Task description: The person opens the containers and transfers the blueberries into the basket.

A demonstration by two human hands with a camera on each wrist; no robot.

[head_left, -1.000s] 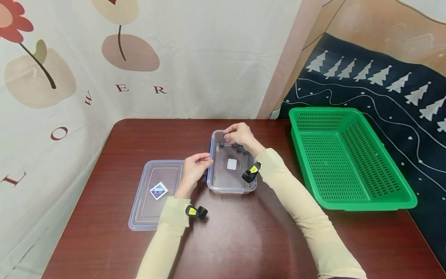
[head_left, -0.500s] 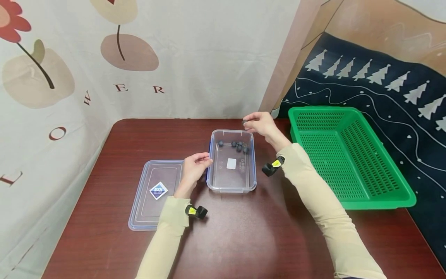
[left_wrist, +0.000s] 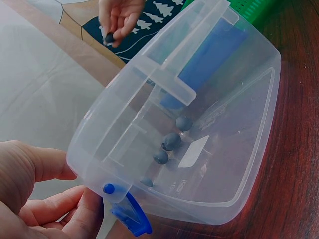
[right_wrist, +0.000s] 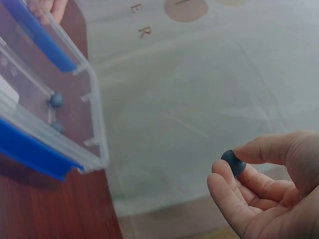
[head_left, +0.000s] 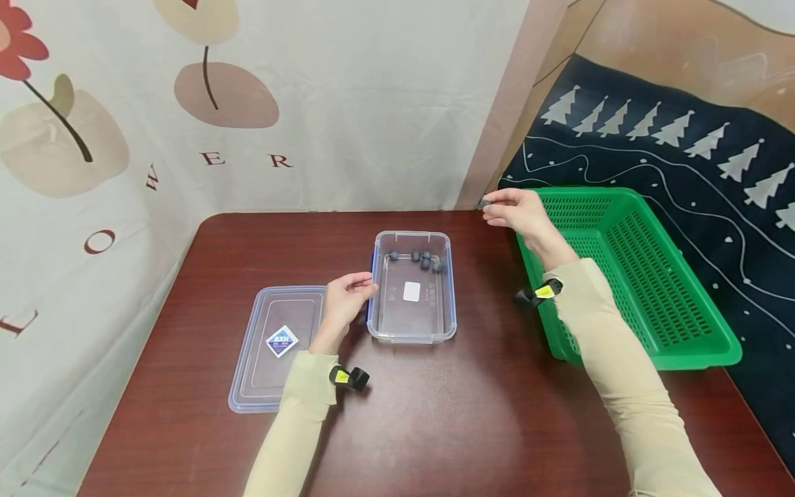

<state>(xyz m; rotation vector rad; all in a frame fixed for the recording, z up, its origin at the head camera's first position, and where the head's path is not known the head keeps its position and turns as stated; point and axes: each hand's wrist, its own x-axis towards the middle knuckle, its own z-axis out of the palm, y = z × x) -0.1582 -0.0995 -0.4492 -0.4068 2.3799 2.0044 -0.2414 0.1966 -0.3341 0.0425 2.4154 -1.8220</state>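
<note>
A clear plastic food container (head_left: 411, 324) with blue side latches stands lidless on the table. Several blueberries (left_wrist: 172, 142) lie inside it, toward its far end. My left hand (head_left: 344, 304) holds the container's left edge, thumb and fingers at the rim beside a latch (left_wrist: 130, 214). Up and to the right, clear of the container, my right hand (head_left: 524, 221) pinches a single blueberry (right_wrist: 233, 163) between thumb and fingertips. That hand is near the far left corner of a green plastic basket (head_left: 677, 362), with the forearm reaching across the basket's left side.
The container's clear lid (head_left: 248, 376), with a blue and white sticker, lies flat left of it, partly under my left wrist. A patterned cloth (head_left: 373, 138) hangs behind the brown table (head_left: 435, 428). Dark tree-print fabric (head_left: 714, 207) lies beyond the basket.
My right hand has lifted a blueberry out of the container and moved right, to the basket's far left corner. My left hand stays at the container's edge.
</note>
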